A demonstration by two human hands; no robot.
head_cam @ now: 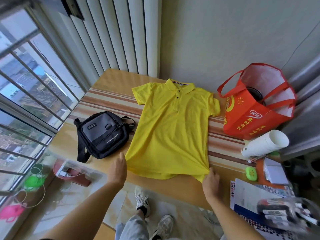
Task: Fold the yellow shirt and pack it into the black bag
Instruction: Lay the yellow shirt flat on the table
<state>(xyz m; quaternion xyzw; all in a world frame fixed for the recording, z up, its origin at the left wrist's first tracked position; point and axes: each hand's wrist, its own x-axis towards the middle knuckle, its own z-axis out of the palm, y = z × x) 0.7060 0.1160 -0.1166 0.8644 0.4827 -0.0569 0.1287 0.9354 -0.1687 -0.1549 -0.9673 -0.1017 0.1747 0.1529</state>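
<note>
The yellow shirt (170,129), a polo with a buttoned collar, lies spread face up on the table, collar toward the wall. The black bag (102,134), a small shoulder bag with a grey front panel, lies flat to its left, apart from it, with its zips shut. My left hand (118,169) holds the shirt's near left hem corner. My right hand (211,183) pinches the near right hem corner, where the fabric bunches and creases run toward both hands.
The wooden table (110,80) has a striped runner. A red tote bag (251,118) stands right of the shirt, with a white paper roll (265,143), a green soap box (251,173) and papers (249,193) nearby. A window is at the left.
</note>
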